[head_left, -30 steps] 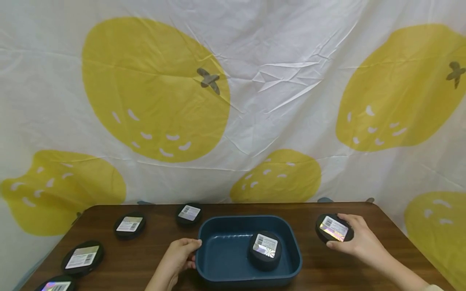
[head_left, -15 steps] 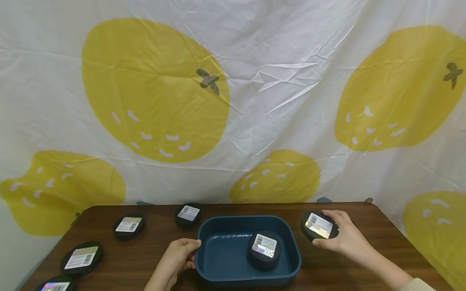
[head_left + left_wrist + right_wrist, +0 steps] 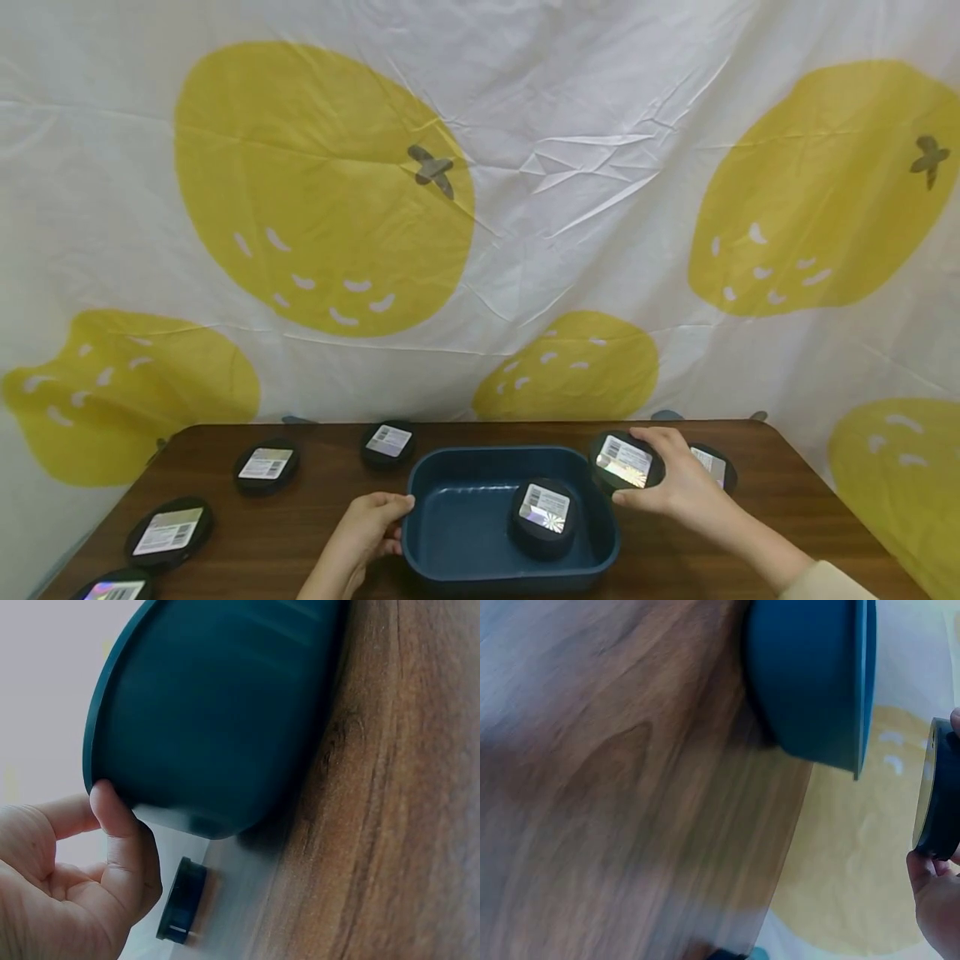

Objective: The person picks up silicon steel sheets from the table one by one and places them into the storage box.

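Observation:
A blue rectangular plastic tub (image 3: 457, 529) stands on the table in the head view. My left hand (image 3: 367, 529) pinches its left rim between thumb and fingers, as the left wrist view of the tub (image 3: 202, 712) also shows. My right hand (image 3: 671, 475) grips a flat round black container (image 3: 626, 462) by its edge, its white label with a shiny strip facing up. This container overlaps the tub's right rim in the head view; in the right wrist view the held container (image 3: 939, 791) is raised off the table. Inside the tub, on its right side, sits a similar black container (image 3: 542, 517).
Several more labelled black containers lie around: one (image 3: 716, 468) partly behind my right hand, one (image 3: 387, 442) behind the tub, and others, including one (image 3: 170, 531), along the left. A lemon-patterned cloth (image 3: 570, 250) hangs behind the brown wooden table (image 3: 277, 550).
My right hand has moved left with the black container, from the table's right side to the tub's right rim, uncovering another container behind. My left hand stays on the rim.

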{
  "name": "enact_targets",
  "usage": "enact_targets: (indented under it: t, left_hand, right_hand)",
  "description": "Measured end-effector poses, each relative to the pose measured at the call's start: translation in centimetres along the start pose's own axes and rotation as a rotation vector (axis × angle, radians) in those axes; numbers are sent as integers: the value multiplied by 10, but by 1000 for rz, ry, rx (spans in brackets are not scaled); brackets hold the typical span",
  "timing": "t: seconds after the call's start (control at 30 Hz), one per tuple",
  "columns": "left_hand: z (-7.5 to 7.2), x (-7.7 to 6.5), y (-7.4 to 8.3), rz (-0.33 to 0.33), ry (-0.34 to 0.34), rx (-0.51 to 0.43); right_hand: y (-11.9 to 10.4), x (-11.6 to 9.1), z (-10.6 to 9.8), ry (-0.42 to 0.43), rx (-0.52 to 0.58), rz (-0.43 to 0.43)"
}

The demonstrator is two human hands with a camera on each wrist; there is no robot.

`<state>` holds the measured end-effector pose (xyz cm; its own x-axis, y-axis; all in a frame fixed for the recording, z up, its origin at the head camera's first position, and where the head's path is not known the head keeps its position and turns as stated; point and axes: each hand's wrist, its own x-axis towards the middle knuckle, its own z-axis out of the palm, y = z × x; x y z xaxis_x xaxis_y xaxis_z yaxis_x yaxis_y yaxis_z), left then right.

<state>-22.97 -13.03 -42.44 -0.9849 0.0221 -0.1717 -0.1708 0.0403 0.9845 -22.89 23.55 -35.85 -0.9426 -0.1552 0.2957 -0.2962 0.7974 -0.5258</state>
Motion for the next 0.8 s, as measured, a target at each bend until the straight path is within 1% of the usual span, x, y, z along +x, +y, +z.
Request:
enact_targets:
  t: [0.13,0.37,0.43,0.63,0.8]
  left_hand:
    - [0,1,0,-3,-4,-7]
    - [0,0,2,-29,2,6]
    - [0,0,2,-30,3,-4]
    - [0,3,-1,-13,6,-10]
    - [-1,2,-1,-9,-16,-3]
  right_hand:
    - [-7,4,1,-8,3,-8]
    - [-18,10,5,-80,30,21]
    - [-22,11,7,-99,43,29]
    - [-31,15,18,-141,63,42]
    - [-35,19,30,-154,74,28]
